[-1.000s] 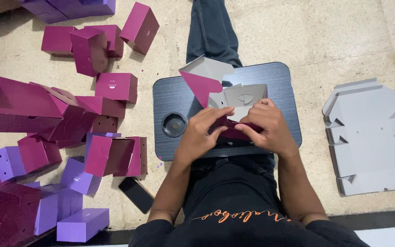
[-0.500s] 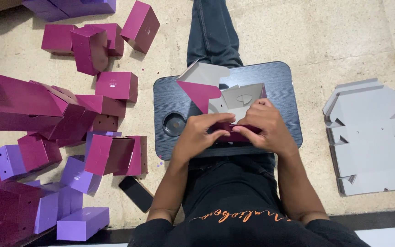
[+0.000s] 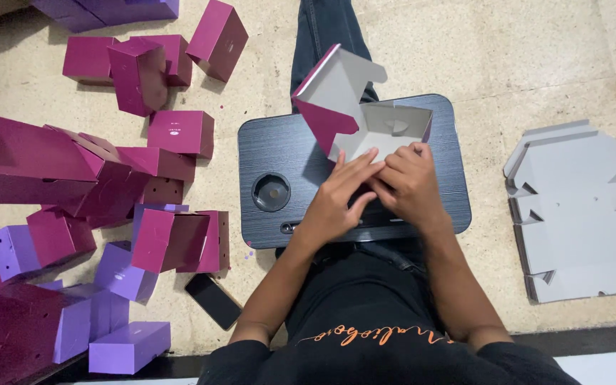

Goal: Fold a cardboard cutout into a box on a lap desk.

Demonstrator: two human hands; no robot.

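A half-folded cardboard box [image 3: 365,121], magenta outside and grey inside, lies on a dark lap tray [image 3: 279,153] across my legs. My left hand [image 3: 336,196] presses flat fingers on the box's near edge. My right hand [image 3: 411,182] grips the same near edge beside it, fingers curled over the card. One grey flap stands up at the far left of the box.
Many folded magenta and purple boxes [image 3: 73,185] are heaped on the floor at the left. A stack of flat grey box blanks [image 3: 579,207] lies at the right. A black phone [image 3: 213,301] rests on the floor by my left arm. The tray has a round cup recess [image 3: 271,191].
The box has been opened out and its walls raised; a tall grey flap now stands up at the far left. Both hands stayed at the near edge.
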